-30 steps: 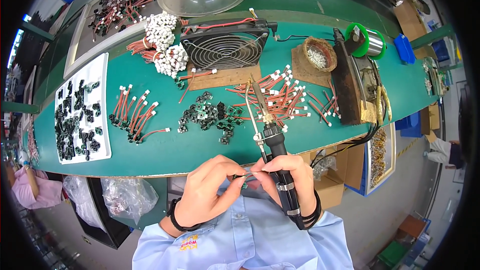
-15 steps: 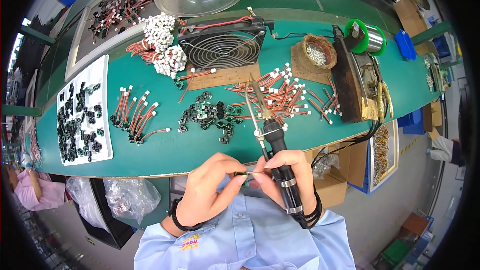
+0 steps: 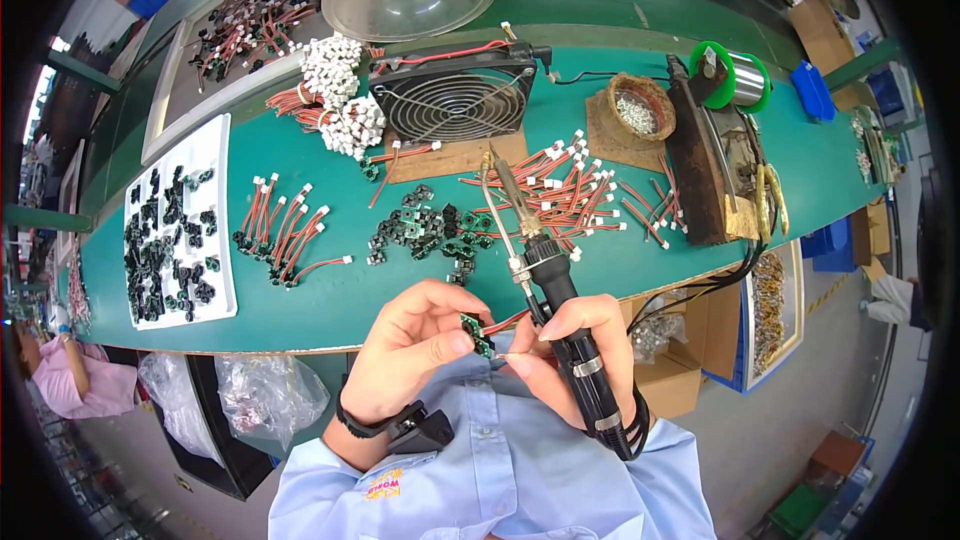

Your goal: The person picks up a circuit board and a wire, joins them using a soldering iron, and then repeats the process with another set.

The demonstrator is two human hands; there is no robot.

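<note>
A green counter [image 3: 300, 300] carries a cooling fan [image 3: 452, 95], scattered red leads [image 3: 560, 190] and small black parts. We pinch a tiny component [image 3: 476, 333] in the left hand [image 3: 415, 345] – light, rigid, fragile – so grip it by its edges. The right hand [image 3: 575, 350] is clenched around the soldering iron [image 3: 550, 280] and nips a thin, limp wire at the component, just above the counter edge.

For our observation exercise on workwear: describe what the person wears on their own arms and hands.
Both hands are bare, with no gloves: left hand, right hand. A black strap with a dark clip circles the left wrist. A black band shows at the right wrist. The shirt is light blue.
</note>
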